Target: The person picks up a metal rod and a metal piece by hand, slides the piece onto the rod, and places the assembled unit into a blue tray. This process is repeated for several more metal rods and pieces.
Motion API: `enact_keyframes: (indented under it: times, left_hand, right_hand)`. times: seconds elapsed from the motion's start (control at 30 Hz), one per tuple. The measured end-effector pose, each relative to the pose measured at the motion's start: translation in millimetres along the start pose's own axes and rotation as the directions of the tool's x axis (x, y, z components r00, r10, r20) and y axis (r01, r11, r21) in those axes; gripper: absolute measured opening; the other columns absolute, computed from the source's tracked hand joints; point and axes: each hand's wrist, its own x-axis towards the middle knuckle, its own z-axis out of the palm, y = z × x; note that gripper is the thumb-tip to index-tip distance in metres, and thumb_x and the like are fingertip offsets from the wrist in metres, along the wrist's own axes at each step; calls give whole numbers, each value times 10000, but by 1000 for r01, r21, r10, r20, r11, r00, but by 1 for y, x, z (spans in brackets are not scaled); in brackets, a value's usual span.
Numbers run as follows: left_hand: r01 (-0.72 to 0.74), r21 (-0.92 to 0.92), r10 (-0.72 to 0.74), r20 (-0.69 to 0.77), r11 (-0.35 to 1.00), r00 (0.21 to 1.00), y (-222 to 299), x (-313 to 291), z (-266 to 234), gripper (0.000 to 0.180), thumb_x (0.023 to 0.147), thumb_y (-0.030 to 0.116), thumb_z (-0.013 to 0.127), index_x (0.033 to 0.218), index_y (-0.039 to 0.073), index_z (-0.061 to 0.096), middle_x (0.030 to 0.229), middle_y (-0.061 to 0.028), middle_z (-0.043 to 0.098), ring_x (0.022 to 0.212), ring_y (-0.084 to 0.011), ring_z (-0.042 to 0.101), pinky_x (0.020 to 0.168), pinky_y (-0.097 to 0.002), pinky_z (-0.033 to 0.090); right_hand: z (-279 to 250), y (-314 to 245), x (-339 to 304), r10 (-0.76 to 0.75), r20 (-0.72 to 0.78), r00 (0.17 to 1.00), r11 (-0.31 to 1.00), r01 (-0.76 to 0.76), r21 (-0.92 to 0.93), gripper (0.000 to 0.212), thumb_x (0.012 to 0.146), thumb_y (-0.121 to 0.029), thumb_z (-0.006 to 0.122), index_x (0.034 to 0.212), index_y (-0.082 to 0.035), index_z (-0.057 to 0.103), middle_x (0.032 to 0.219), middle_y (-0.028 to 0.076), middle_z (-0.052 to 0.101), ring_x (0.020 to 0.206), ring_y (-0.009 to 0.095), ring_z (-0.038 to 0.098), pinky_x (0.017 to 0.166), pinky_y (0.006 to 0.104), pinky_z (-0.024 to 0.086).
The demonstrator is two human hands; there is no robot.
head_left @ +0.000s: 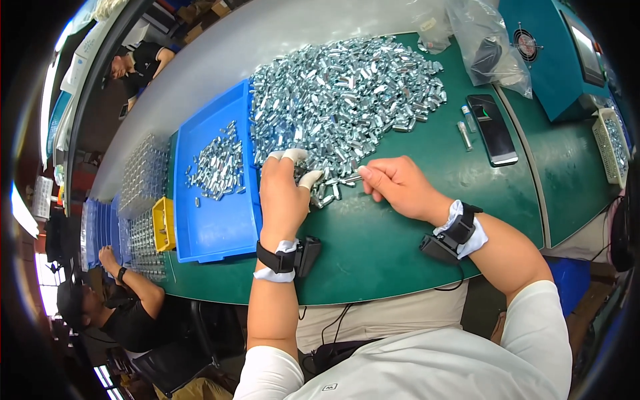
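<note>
While the left hand (pixel 283 193) arches over the near edge of a big heap of metal pieces (pixel 347 93), the right hand (pixel 400 188) sits to its right, thumb and forefinger pinched together on a slender grey metal piece (pixel 352 179). Piece points leftward, into the heap's near edge. Left thumb and fingers stand apart, pale fingertip covers (pixel 311 179) on them, metal between; cannot tell whether they clamp anything. Heap lies on the green table (pixel 373 253), up beside the blue tray (pixel 210 243), which has a smaller heap (pixel 223 163) inside.

Step in hand reads as fingertip handling of single pieces. Best done, I judge, with a light pinch near one end, neighbours parted first so none drags along. Left fingers would do well to steady the loose edge rather than press; smooth metal probably slides and rolls.

Hard to make out: whatever lies under the left palm; the slender piece's far end, lost in glitter, so contact with others is uncertain. Right hand's lower fingers curl partly out of sight. Dark thing within the clear bag (pixel 490 33): shape unclear. Right-edge basket (pixel 603 153): contents too small to tell.
</note>
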Motion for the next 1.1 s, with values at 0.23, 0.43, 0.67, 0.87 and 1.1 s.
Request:
enact_keyframes:
  times: [0.23,0.43,0.67,0.87,1.1]
  left_hand:
    - [128,-194,-125,30,973,992,-5,-6,-5,273,805,49,752,1059,21,656,959,-130,674,840,-282,641,766,-362,499]
    - [326,-822,-226,245,467,943,4,-11,-12,148,924,55,648,1069,26,643,1022,-122,690,961,-219,668,837,-326,516]
    - [404,-911,-40,409,-88,912,19,-10,-20,181,991,75,544,1153,22,605,1070,-105,655,936,-174,643,834,-285,499]
    - [395,-877,-171,360,275,917,8,-13,-10,177,980,63,559,1134,18,631,1017,-78,643,899,-147,620,827,-278,497]
    - [264,-716,-68,290,647,955,20,-18,-1,161,862,-19,686,1021,6,692,957,-71,651,805,-141,617,726,-266,501]
  right_hand:
    - [0,-1,0,12,13,1000,999,-12,-32,418,1035,-297,498,737,-21,594,623,-9,555,583,64,521,551,243,408]
    - [1,4,2,-16,-33,999,1000,16,-1,415,1024,-296,519,728,-23,616,602,-2,565,558,59,523,516,247,405]
    - [0,5,1,-14,-36,999,999,16,45,411,1025,-294,525,727,-26,614,604,-12,557,559,57,520,518,241,404]
    - [-1,-1,-1,11,-8,1000,999,-11,50,409,1037,-302,501,753,-25,600,647,-20,544,605,58,512,564,236,407]
    - [0,1,0,-19,21,1000,1000,19,-24,397,1031,-282,510,742,-24,600,640,-12,554,593,59,518,549,239,407]
